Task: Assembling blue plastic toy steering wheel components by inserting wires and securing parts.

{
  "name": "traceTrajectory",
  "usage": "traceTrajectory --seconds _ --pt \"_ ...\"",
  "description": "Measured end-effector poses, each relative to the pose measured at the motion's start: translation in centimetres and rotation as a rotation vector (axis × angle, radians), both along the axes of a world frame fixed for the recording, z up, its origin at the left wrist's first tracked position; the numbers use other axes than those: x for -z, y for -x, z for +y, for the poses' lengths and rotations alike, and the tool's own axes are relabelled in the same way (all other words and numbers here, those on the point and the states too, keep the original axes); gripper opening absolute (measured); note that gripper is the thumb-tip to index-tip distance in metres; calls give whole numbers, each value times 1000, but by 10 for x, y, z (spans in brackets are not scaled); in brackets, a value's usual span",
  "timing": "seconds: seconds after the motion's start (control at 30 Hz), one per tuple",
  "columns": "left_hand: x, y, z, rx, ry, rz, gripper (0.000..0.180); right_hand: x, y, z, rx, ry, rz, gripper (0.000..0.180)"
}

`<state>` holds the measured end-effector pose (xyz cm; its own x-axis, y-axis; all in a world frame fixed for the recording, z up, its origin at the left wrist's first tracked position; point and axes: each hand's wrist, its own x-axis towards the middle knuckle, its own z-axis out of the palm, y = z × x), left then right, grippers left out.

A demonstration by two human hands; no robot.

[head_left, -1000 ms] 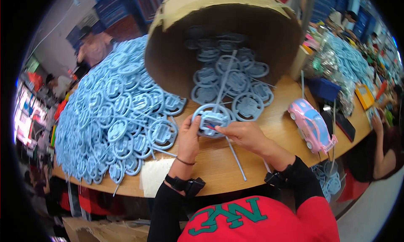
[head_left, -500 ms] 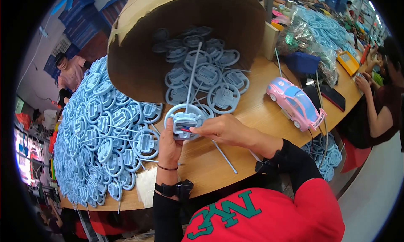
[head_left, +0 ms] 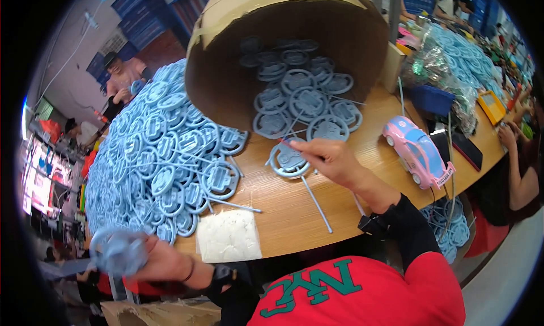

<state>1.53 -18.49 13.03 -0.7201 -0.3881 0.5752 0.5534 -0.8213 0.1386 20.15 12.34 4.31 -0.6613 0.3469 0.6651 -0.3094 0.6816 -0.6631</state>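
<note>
My left hand (head_left: 170, 265) is off the table's left front edge, closed around a light-blue toy steering wheel (head_left: 116, 251), blurred by motion. Over the middle of the table, my right hand (head_left: 334, 163) pinches a small red and dark-blue piece (head_left: 285, 140) too small to name. Just beneath its fingertips lies another blue toy steering wheel (head_left: 288, 160) with a long thin rod pointing toward me. A large heap of such wheels (head_left: 164, 139) covers the left of the table.
An open cardboard box (head_left: 226, 82) on its side holds several more wheels. A pink toy car (head_left: 416, 150) stands to the right, near a blue bin (head_left: 430, 99) and a yellow tray (head_left: 491, 107). A white packet (head_left: 229, 235) lies at the front edge. Co-workers sit around.
My left hand has carried a steering wheel from the middle of the table to the lower left, off the edge. My right hand stays over the table with the small piece. The view has shifted.
</note>
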Motion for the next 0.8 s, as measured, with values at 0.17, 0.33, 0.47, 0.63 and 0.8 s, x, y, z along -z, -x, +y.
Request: traceTrajectory --seconds 0.17,0.33,0.47,0.63,0.8 --pt "-14 -7 -39 30 174 241 107 10 14 6 126 -145 -192 27" --pt "25 -6 60 234 1352 193 32 26 14 4 101 -274 -316 30" --pt "91 -4 128 -161 1742 821 49 30 16 7 117 -222 -276 30" --pt "138 -6 171 -474 1775 1022 47 25 12 5 170 -108 -333 30" --pt "129 5 176 -516 1734 1067 31 24 11 12 196 -41 -305 29"
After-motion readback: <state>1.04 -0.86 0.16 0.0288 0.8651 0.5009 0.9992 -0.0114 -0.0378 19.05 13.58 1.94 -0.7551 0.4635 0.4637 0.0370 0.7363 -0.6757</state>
